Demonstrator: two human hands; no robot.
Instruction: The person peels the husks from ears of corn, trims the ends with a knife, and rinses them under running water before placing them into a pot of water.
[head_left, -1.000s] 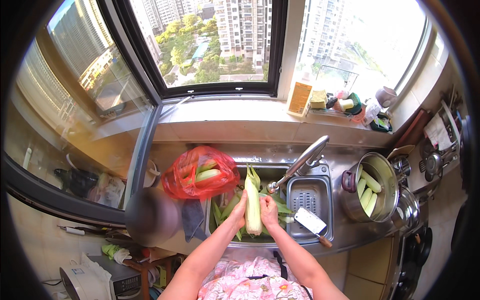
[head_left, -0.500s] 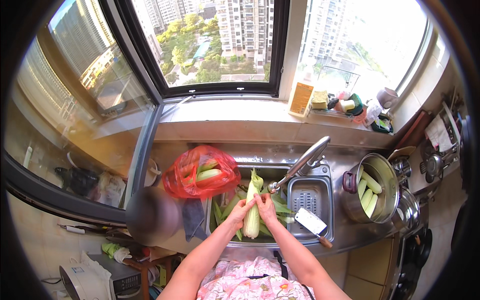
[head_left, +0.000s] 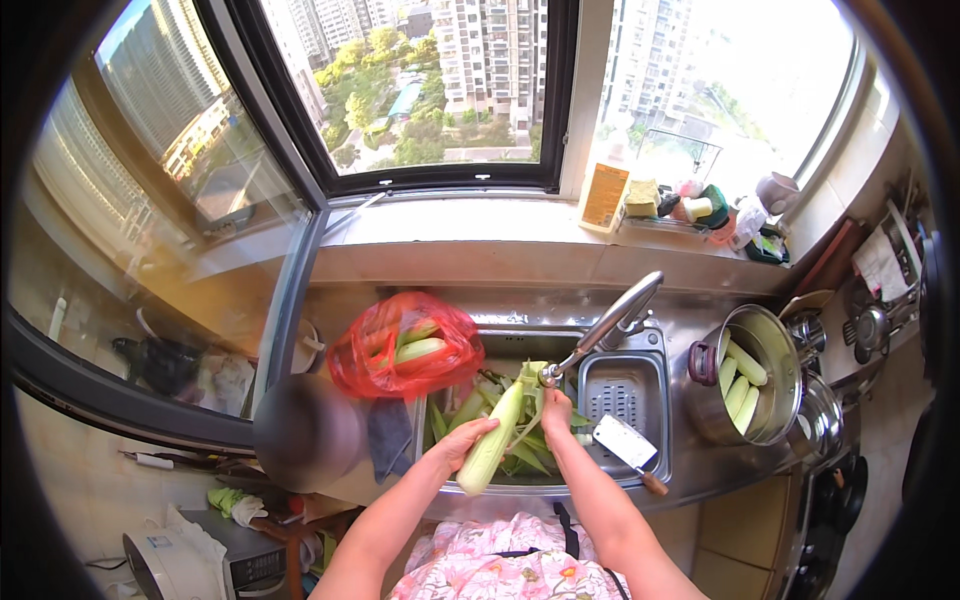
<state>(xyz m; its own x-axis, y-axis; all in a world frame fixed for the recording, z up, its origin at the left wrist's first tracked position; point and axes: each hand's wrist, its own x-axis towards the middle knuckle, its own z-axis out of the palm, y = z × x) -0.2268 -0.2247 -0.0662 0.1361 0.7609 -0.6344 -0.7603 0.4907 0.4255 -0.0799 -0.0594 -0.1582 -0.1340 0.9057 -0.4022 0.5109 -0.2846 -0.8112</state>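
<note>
An ear of corn (head_left: 490,445) in pale green husk is held over the left sink basin, tilted with its tip far and right. My left hand (head_left: 465,440) is closed around its near part. At the far end, my right hand (head_left: 557,412) is closed on a strip of corn husk pulled off to the side; its fingertips are partly hidden. Green husks (head_left: 527,460) lie in the basin below. Beyond it to the left, a red plastic bag (head_left: 385,365) holds more corn. To the right, several pale green ears lie in a steel pot (head_left: 783,400).
A cleaver (head_left: 624,442) lies across the small right basin (head_left: 665,400), its wooden handle over the front edge. The faucet (head_left: 625,305) arches between the basins, close to my right hand. A dark cloth (head_left: 388,438) hangs left of the sink. An orange-labelled bottle (head_left: 603,198) stands on the windowsill.
The corn has tilted, its near end moving left with my left hand. My right hand has moved right, away from the ear, drawing a husk strip outward.
</note>
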